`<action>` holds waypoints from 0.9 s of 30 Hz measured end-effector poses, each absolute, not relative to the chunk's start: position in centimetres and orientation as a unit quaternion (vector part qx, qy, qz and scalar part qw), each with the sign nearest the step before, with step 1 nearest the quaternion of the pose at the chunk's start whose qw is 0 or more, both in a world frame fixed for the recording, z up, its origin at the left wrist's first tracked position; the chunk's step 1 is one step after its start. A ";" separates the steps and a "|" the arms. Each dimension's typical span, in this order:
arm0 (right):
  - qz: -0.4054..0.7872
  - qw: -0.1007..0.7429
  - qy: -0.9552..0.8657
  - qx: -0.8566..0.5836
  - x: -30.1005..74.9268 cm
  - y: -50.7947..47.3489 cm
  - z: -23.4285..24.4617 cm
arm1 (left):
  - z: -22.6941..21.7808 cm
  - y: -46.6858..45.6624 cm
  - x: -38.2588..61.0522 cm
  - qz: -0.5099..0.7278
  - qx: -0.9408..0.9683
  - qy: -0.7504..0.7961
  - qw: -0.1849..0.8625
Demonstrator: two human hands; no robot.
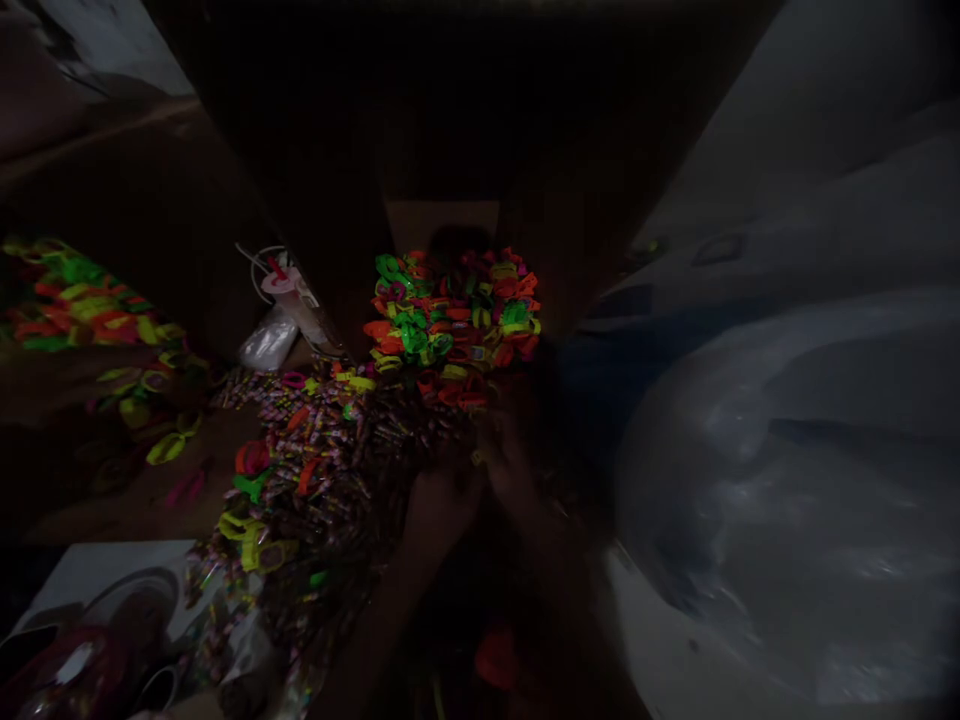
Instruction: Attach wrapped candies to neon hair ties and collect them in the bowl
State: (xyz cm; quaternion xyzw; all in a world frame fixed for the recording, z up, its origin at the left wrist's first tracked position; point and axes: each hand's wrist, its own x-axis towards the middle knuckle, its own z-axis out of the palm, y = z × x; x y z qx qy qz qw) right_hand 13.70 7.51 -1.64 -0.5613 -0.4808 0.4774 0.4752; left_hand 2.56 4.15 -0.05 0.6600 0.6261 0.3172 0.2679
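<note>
In deep shadow at the centre, my left hand (442,505) and my right hand (511,470) are close together with fingers bent inward. A small yellow piece (478,457) shows between them at the fingers of my right hand; its kind is too dark to tell. Whatever my left fingers hold is hidden. Just beyond my hands lies a heap of neon toy watches (454,320) in green, orange, yellow and pink. Left of my left hand spreads a pile of small wrapped candies (337,450), with a few yellow toy watches (259,545) and an orange one on top.
More neon toy watches (90,305) are heaped at the far left. A pinkish cup (289,295) stands beside a clear plastic packet (271,338). A large translucent plastic bag (810,500) fills the right side. At lower left sits a dark red rounded object (71,665).
</note>
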 end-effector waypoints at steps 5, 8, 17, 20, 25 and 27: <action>0.460 0.487 -0.497 -0.551 13.7 7.5 -1.8 | -0.1 4.0 2.7 0.292 0.670 0.635 0.250; 0.463 0.479 -0.496 -0.557 13.7 7.6 -1.8 | -0.2 3.9 2.5 0.261 0.691 0.631 0.239; 0.451 0.468 -0.497 -0.574 13.5 7.7 -3.1 | -0.1 3.9 2.4 0.113 0.742 0.629 0.203; 0.448 0.469 -0.494 -0.579 13.6 7.7 -3.1 | -0.1 4.0 2.3 0.114 0.737 0.633 0.206; 0.417 0.476 -0.511 -0.582 14.1 8.1 -2.9 | 0.2 4.4 0.2 0.160 0.707 0.668 0.167; 0.396 0.462 -0.540 -0.581 14.2 8.2 -3.2 | -0.2 4.5 -0.8 0.143 0.681 0.707 0.125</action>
